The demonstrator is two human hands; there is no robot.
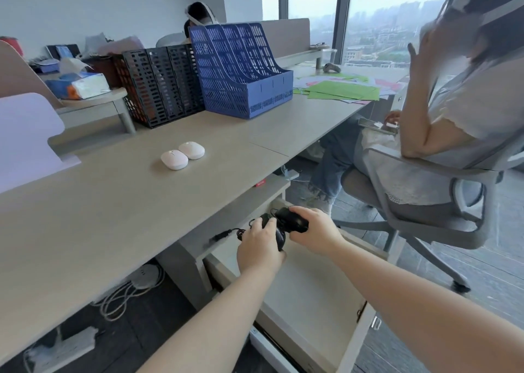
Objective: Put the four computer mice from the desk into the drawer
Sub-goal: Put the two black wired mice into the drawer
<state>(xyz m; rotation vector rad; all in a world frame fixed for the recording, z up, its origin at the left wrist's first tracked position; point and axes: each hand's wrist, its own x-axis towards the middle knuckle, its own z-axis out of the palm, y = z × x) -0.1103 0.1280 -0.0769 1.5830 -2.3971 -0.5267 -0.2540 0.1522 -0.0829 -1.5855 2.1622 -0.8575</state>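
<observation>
Nearest, an open drawer (309, 301) pulled out below the tabletop (119, 202), its pale floor bare where visible. Over its far end, both hands busy: left hand (259, 246) curled shut around a black wired mouse (279, 235), right hand (313, 230) closed over a second black mouse (292, 219), the two mice touching or nearly so. Trailing from them to the left, a thin black cable (241, 232) ending in a USB plug (219, 235), hanging beside the drawer's mouth.

Step in hand, by the look of it: delivering the first pair into the drawer, so roughly halfway through at best. Next move likely calls for lowering both mice onto the drawer floor, opening the fingers, and gathering the loose cable inside so it does not drape over the drawer edge and catch on closing.

Further up on the tabletop, two white mice (183, 155) lying side by side, touching, well apart from the hands and not yet collected. Clear reach to them across bare surface.

Beyond those, a black mesh file rack (158, 86) and a blue file rack (241, 72) standing just beside each other, a tissue pack (79, 84) on a raised shelf to the left, green paper sheets (343, 90) to the right. On the right, a seated person in an office chair (425, 202), near the drawer's side; no contact, but close quarters for the right arm.
</observation>
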